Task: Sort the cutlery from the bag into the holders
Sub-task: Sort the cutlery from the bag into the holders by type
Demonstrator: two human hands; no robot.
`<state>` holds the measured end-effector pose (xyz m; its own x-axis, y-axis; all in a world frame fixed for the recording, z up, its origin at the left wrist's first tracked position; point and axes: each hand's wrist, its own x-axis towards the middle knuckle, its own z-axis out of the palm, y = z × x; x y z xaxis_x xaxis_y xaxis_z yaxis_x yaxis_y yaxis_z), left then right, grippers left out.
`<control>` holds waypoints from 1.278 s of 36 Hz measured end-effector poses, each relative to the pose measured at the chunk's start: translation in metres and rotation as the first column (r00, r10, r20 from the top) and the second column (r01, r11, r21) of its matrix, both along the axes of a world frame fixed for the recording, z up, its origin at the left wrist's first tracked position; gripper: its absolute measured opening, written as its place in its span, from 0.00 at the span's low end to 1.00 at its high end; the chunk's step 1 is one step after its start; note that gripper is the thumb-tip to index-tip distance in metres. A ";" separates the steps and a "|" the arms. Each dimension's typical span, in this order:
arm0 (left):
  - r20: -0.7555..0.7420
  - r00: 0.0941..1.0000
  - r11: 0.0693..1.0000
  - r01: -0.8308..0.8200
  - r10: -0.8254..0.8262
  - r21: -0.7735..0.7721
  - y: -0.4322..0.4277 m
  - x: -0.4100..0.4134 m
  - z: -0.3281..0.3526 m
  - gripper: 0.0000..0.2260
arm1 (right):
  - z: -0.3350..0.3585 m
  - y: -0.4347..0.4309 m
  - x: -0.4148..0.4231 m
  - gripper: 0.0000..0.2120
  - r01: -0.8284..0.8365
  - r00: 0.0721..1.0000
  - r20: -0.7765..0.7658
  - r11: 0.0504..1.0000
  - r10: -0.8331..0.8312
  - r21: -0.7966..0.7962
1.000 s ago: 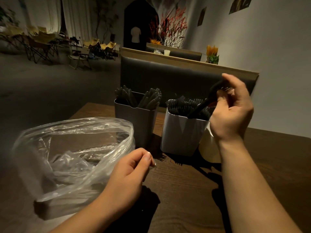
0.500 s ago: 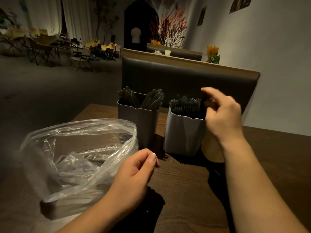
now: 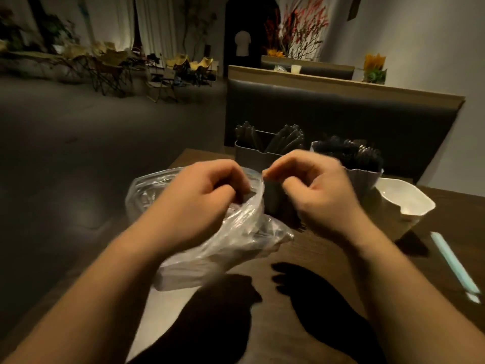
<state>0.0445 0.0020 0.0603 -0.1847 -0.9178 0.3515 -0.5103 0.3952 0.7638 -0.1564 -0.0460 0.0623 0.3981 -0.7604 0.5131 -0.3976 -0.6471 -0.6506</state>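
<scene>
Head view: a dark wooden bench (image 3: 451,214) is seen from above, with two bare forearms reaching forward. A clear plastic bag (image 3: 244,232) lies crumpled on the bench beneath the hands; its contents cannot be made out. The bag's rim is gripped by the curled fingers of the left hand (image 3: 199,200). The same rim is pinched between thumb and forefinger of the right hand (image 3: 315,190), though blur softens the detail. Just behind the hands a grey holder (image 3: 249,158) and a white holder (image 3: 367,178) are stood side by side, each filled with dark cutlery (image 3: 349,153). A white bowl (image 3: 409,198) is set beside the white holder.
</scene>
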 end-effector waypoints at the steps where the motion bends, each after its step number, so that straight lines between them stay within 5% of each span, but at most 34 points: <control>1: 0.111 0.993 0.998 -0.049 0.045 0.036 -0.003 0.012 -0.001 0.15 | -0.007 0.001 0.015 0.14 -0.030 0.997 -0.066 0.998 0.034 0.055; 4: 0.505 0.854 0.982 -0.179 0.122 0.066 -0.015 0.033 -0.020 0.15 | -0.029 -0.005 0.053 0.08 0.003 0.923 -0.383 0.994 0.039 0.109; 7: 0.773 0.629 0.975 -0.214 0.088 0.062 -0.017 0.036 -0.045 0.12 | -0.041 -0.008 0.071 0.07 0.142 0.675 -0.721 0.987 -0.157 -0.082; 9: 0.850 0.527 0.976 -0.199 0.025 0.094 -0.014 0.036 -0.057 0.15 | -0.040 -0.005 0.069 0.09 0.197 0.532 -0.806 0.964 -0.258 -0.179; 12: 0.798 0.595 0.961 -0.158 -0.091 0.228 -0.011 0.039 -0.068 0.14 | -0.039 -0.001 0.058 0.13 0.254 0.367 -0.895 0.953 -0.255 -0.167; 16: 0.771 0.583 0.939 -0.038 -0.258 0.343 -0.012 0.038 -0.062 0.19 | -0.031 0.004 0.048 0.28 0.277 0.334 -0.929 0.959 -0.160 -0.065; 19: 0.810 0.465 0.911 -0.017 -0.358 0.412 -0.014 0.034 -0.053 0.34 | -0.027 0.004 0.045 0.33 0.241 0.359 -0.925 0.970 -0.122 -0.035; 21: 0.841 0.391 0.901 -0.062 -0.374 0.429 -0.014 0.030 -0.050 0.30 | -0.023 0.000 0.046 0.32 0.184 0.401 -0.909 0.982 -0.116 -0.044; 26: 0.838 0.482 0.918 -0.151 -0.254 0.366 -0.021 0.005 -0.041 0.18 | -0.018 -0.012 0.062 0.23 0.237 0.344 -0.939 0.965 0.027 0.115; 31: 0.775 0.614 0.898 -0.245 -0.148 0.366 -0.029 -0.003 -0.052 0.12 | -0.041 -0.022 0.052 0.33 0.278 0.242 -0.968 0.952 0.058 0.127; 35: 0.719 0.684 0.899 -0.227 -0.127 0.375 -0.027 -0.003 -0.058 0.22 | -0.049 -0.027 0.048 0.26 0.235 0.274 -0.959 0.962 0.069 0.137; 41: 0.708 0.689 0.899 -0.198 -0.156 0.391 -0.036 0.003 -0.061 0.13 | -0.056 -0.025 0.047 0.13 0.147 0.360 -0.931 0.982 0.061 0.121; 46: 0.678 0.719 0.890 -0.200 -0.151 0.410 -0.035 0.008 -0.066 0.11 | -0.063 -0.021 0.062 0.05 0.116 0.346 -0.933 0.982 0.102 0.150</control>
